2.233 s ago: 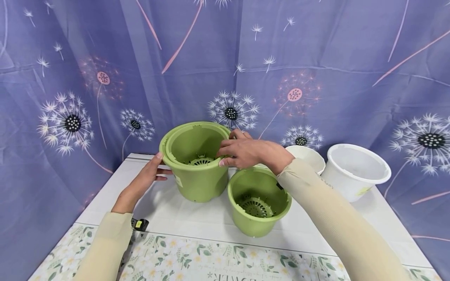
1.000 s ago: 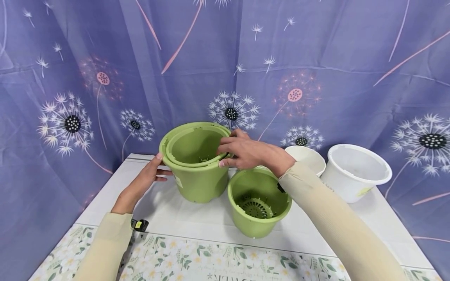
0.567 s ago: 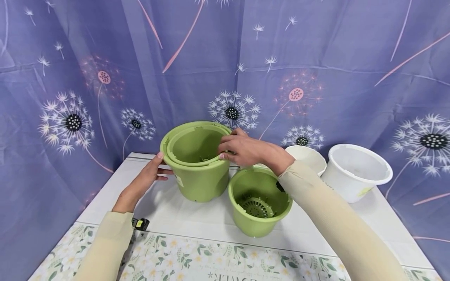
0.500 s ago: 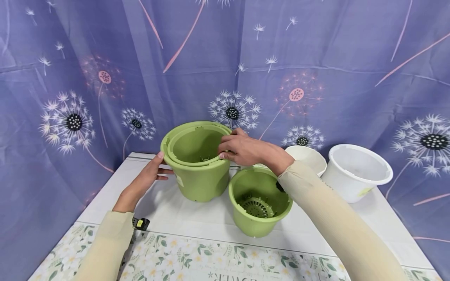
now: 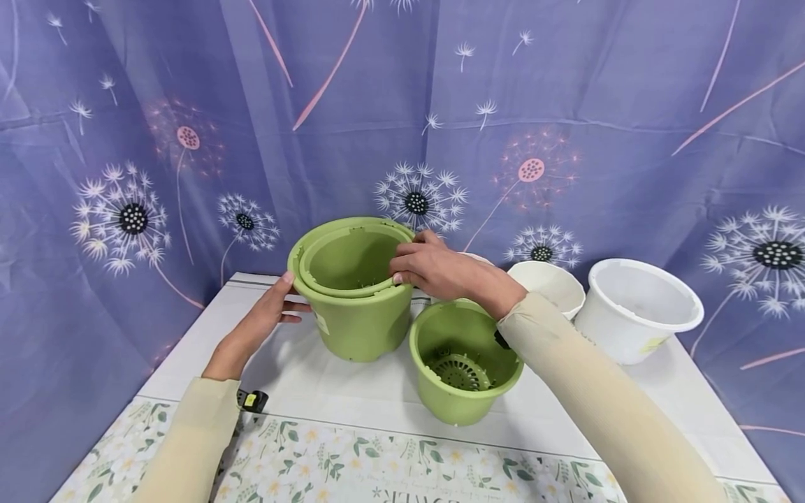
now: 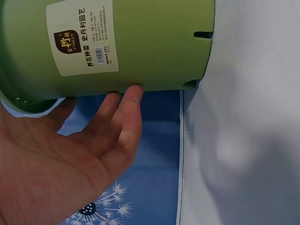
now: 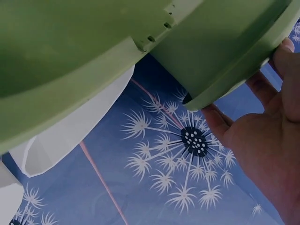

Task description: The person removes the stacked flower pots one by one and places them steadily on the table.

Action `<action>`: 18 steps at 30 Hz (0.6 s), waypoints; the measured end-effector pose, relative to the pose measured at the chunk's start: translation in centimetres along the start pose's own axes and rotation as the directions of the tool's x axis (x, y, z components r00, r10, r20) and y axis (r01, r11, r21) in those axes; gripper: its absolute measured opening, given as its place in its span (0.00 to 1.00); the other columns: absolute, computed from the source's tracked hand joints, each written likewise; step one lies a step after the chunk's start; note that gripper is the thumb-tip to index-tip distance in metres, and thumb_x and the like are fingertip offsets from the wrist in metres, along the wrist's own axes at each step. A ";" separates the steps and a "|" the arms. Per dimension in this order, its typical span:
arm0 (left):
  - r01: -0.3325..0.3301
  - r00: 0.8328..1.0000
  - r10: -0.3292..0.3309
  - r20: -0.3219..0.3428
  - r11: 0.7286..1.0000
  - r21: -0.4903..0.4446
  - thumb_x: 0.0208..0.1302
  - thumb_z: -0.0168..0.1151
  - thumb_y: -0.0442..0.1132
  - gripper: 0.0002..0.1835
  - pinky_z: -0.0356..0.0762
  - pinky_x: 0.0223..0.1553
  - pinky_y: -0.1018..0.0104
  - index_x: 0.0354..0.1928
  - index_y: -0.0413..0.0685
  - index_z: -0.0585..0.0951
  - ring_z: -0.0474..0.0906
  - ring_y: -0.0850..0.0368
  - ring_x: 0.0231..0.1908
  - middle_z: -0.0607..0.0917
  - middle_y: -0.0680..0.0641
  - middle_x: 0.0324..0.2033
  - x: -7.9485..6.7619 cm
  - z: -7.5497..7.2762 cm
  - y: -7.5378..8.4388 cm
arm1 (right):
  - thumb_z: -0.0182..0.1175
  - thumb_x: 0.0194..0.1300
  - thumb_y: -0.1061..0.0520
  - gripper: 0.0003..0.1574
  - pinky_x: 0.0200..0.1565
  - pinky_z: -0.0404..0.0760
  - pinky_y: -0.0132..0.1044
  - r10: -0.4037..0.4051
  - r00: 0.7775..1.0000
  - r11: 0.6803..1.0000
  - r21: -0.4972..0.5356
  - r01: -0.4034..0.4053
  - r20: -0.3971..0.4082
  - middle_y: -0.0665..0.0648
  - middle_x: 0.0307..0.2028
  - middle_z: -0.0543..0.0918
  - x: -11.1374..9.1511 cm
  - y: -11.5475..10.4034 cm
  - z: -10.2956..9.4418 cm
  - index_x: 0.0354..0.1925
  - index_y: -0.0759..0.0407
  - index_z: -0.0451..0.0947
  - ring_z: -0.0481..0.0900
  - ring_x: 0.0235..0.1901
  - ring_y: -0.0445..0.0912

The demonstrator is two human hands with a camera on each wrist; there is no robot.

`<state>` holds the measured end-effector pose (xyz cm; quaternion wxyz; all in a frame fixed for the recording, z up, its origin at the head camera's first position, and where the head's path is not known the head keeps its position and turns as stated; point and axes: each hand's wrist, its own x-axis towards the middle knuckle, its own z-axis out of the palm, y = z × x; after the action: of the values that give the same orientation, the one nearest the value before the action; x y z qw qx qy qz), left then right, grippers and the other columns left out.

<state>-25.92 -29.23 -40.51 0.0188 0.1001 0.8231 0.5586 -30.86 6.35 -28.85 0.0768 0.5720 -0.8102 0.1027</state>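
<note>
On the white part of the table cover, a large green flowerpot (image 5: 361,332) stands upright with a smaller green flowerpot (image 5: 352,257) nested inside it. My left hand (image 5: 260,314) holds the outer pot at its left side, thumb at the rim and fingertips against the wall. A printed label (image 6: 82,40) shows on that wall in the left wrist view. With fingers curled over the right edge, my right hand (image 5: 440,271) grips the inner pot's rim; some of its fingertips are hidden. Below my right wrist stands another green flowerpot (image 5: 459,409), its slotted base visible inside.
At the right are a white pot (image 5: 619,328) and a white bowl-like pot (image 5: 553,283), partly hidden by my right arm. A purple dandelion-print curtain (image 5: 352,161) hangs close behind the pots. The table's front carries a floral print (image 5: 302,454).
The inner pot's slotted base, visible two seconds ago, has gone out of sight. My right thumb has shifted slightly up along the rim. My left hand stays in place.
</note>
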 end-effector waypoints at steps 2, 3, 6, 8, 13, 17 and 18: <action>0.002 1.000 -0.002 -0.001 1.000 -0.001 0.82 0.29 0.68 0.43 0.82 0.56 0.49 0.77 0.38 0.64 0.81 0.33 0.60 0.74 0.32 0.63 0.0 0.0 0.0 | 0.55 0.82 0.55 0.10 0.64 0.64 0.58 -0.005 1.000 1.000 -0.003 0.005 -0.011 0.54 0.48 0.85 -0.1 0.0 0.1 0.49 0.55 0.83 0.81 0.52 0.50; 0.003 1.000 -0.003 -0.001 1.000 -0.001 0.82 0.28 0.68 0.43 0.82 0.56 0.49 0.77 0.38 0.64 0.81 0.32 0.61 0.74 0.32 0.63 0.0 0.0 0.0 | 0.55 0.83 0.55 0.11 0.64 0.64 0.57 -0.008 1.000 1.000 -0.004 0.008 -0.017 0.54 0.47 0.85 -0.1 0.1 0.2 0.49 0.55 0.84 0.81 0.51 0.50; 0.005 1.000 -0.005 -0.001 1.000 -0.002 0.82 0.28 0.68 0.44 0.82 0.56 0.48 0.77 0.38 0.64 0.81 0.32 0.61 0.74 0.32 0.63 0.0 0.0 -0.1 | 0.55 0.83 0.55 0.11 0.65 0.65 0.58 -0.018 0.999 1.000 -0.008 0.018 -0.040 0.54 0.45 0.85 0.0 0.1 0.3 0.49 0.56 0.84 0.80 0.49 0.50; 0.006 1.000 -0.006 0.000 1.000 -0.002 0.82 0.29 0.68 0.44 0.82 0.57 0.48 0.77 0.38 0.64 0.80 0.31 0.61 0.74 0.32 0.64 -0.1 0.0 -0.1 | 0.54 0.83 0.56 0.12 0.65 0.65 0.58 -0.024 0.998 1.000 -0.009 0.023 -0.054 0.54 0.44 0.84 0.0 0.1 0.3 0.48 0.57 0.84 0.79 0.48 0.50; 0.002 1.000 -0.002 0.003 1.000 0.005 0.82 0.29 0.68 0.43 0.82 0.57 0.47 0.78 0.40 0.64 0.81 0.32 0.61 0.74 0.33 0.64 -0.1 0.0 -0.1 | 0.55 0.83 0.55 0.11 0.65 0.67 0.57 -0.005 0.998 1.000 0.007 0.005 -0.060 0.54 0.42 0.81 0.0 -0.2 0.1 0.47 0.55 0.84 0.77 0.46 0.49; 0.001 1.000 -0.001 0.003 1.000 0.004 0.82 0.28 0.67 0.42 0.81 0.57 0.48 0.78 0.40 0.64 0.81 0.32 0.61 0.74 0.33 0.64 -0.1 0.0 0.0 | 0.56 0.82 0.54 0.10 0.59 0.71 0.53 0.033 0.998 0.999 0.024 -0.032 -0.054 0.54 0.43 0.81 0.0 -0.5 0.0 0.46 0.54 0.84 0.77 0.46 0.49; 0.000 1.000 0.000 0.005 1.000 0.004 0.82 0.28 0.67 0.42 0.81 0.57 0.48 0.78 0.40 0.64 0.81 0.32 0.61 0.74 0.33 0.64 -0.1 0.0 0.0 | 0.57 0.82 0.54 0.09 0.57 0.72 0.52 0.039 0.998 0.999 0.023 -0.038 -0.056 0.54 0.43 0.81 0.0 -0.5 0.0 0.46 0.54 0.84 0.77 0.46 0.50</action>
<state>-25.78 -29.28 -40.49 0.0206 0.1013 0.8243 0.5566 -30.37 6.14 -28.77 0.0912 0.5541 -0.8173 0.1292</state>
